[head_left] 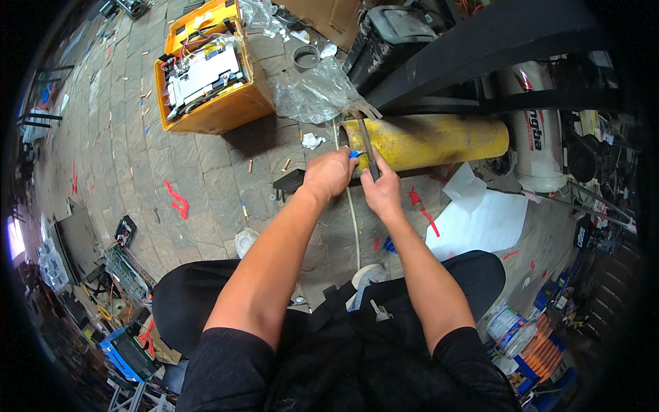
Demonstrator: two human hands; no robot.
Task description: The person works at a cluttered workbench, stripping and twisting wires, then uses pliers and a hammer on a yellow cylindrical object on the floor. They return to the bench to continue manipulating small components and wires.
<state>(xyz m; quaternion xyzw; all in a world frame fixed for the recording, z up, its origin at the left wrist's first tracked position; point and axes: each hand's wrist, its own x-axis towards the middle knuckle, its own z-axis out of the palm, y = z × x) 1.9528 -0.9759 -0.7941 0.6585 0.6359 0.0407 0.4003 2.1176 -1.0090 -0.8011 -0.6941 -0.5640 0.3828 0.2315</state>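
A worn yellow cylinder (pixel 446 141) lies on its side on the paved floor ahead of me, its open end toward the left. My right hand (pixel 382 192) is closed around the lower handle of a hammer (pixel 366 137), which lies across the near end of the cylinder with its head pointing away from me. Close beside it, my left hand (pixel 328 172) is closed on a small tool with a blue handle (pixel 354 154). A thin dark tip reaches from that handle toward the cylinder; whether it touches the metal I cannot tell.
An orange case (pixel 220 110) full of wires and electronics stands open at the far left. Clear plastic sheeting (pixel 312 93) lies beyond my hands, below a black metal frame (pixel 480 55). White paper (pixel 480 223) lies at right, and a thin white cord (pixel 354 226) runs toward me.
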